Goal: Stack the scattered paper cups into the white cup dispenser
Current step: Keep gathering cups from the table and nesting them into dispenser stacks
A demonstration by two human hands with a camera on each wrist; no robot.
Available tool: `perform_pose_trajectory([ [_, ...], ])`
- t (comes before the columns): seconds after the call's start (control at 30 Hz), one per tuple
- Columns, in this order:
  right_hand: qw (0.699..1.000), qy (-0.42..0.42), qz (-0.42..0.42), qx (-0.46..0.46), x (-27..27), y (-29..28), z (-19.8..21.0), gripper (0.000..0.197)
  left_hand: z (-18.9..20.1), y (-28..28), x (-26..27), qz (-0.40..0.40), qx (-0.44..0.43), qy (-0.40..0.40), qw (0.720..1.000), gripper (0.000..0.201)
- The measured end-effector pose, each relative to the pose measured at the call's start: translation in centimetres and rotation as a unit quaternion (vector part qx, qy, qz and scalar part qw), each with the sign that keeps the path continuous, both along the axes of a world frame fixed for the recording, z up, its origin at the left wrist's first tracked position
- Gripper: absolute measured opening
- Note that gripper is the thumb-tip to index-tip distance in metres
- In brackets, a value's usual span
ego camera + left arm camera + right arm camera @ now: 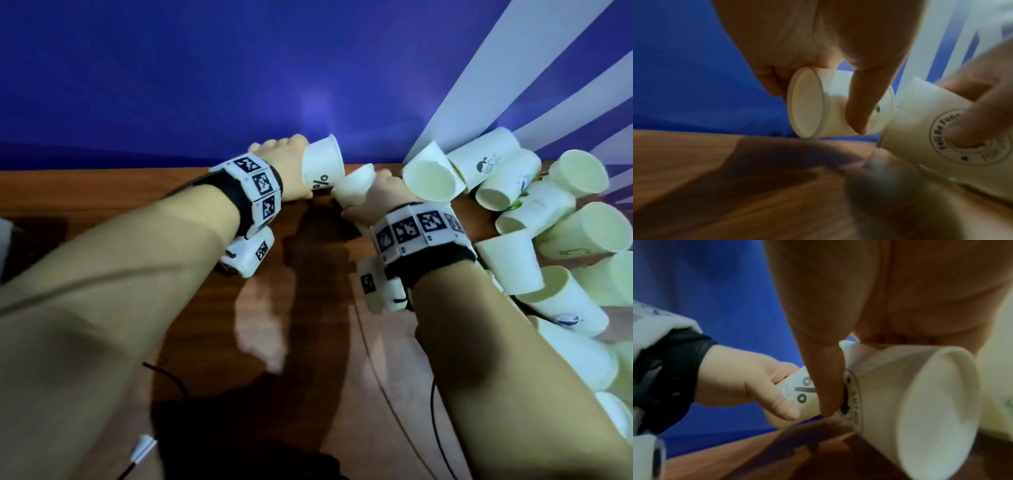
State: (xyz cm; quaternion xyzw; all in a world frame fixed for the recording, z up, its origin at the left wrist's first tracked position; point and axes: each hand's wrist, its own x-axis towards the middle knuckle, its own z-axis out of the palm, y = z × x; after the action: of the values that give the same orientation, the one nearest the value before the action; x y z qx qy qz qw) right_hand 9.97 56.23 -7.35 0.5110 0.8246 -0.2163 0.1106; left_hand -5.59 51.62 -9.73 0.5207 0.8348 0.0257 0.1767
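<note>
My left hand [287,154] grips a white paper cup marked "%" [322,168] just above the back edge of the wooden table [308,342]. Its thumb lies across the cup's side [836,116]. My right hand [383,192] grips a second white cup with a round stamp [352,188], thumb pressed on the stamp [920,129]. The two cups lie tilted and meet end to end between my hands [797,386]. How far one sits inside the other I cannot tell. No cup dispenser is visible.
A heap of several white paper cups [548,222] lies on its side along the table's right part, close to my right forearm. Thin black cables [435,411] cross the near table. A blue wall [205,85] with white slanted stripes [479,85] stands behind.
</note>
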Motion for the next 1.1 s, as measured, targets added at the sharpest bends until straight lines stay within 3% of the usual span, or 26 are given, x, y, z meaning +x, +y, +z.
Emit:
perform_pose_trajectory([
  [0.23,0.983,0.178,-0.011,-0.042,1.2,-6.9,5.7,0.050,6.6,-10.3,-1.7,0.068,0.068,-0.101,0.990,0.081],
  [0.37,0.970,0.241,0.007,-0.036,1.5,-12.7,9.0,0.050,10.4,-18.3,-2.7,0.080,0.116,-0.189,0.972,0.090],
  [0.47,0.958,0.282,0.040,-0.026,0.5,-17.6,10.7,0.048,12.5,-24.6,-3.6,0.079,0.151,-0.218,0.961,0.081],
  [0.53,0.950,0.306,0.054,-0.036,-0.6,-20.8,11.3,0.041,13.8,-29.0,-4.4,0.074,0.182,-0.237,0.951,0.091],
  [0.6,0.943,0.323,0.067,-0.052,-2.0,-24.0,11.4,0.045,14.8,-34.1,-5.5,0.069,0.218,-0.253,0.940,0.090],
  [0.83,0.925,0.338,0.146,-0.092,-8.2,-33.3,10.0,0.062,13.9,-50.2,-11.8,0.189,0.258,-0.245,0.915,0.087],
  [1.0,0.916,0.339,0.185,-0.108,-11.3,-37.5,8.6,0.066,9.9,-54.7,-14.4,0.235,0.252,-0.203,0.917,0.089],
  [1.1,0.912,0.338,0.200,-0.118,-12.5,-39.0,8.2,0.069,7.5,-55.1,-15.9,0.286,0.278,-0.232,0.887,0.081],
])
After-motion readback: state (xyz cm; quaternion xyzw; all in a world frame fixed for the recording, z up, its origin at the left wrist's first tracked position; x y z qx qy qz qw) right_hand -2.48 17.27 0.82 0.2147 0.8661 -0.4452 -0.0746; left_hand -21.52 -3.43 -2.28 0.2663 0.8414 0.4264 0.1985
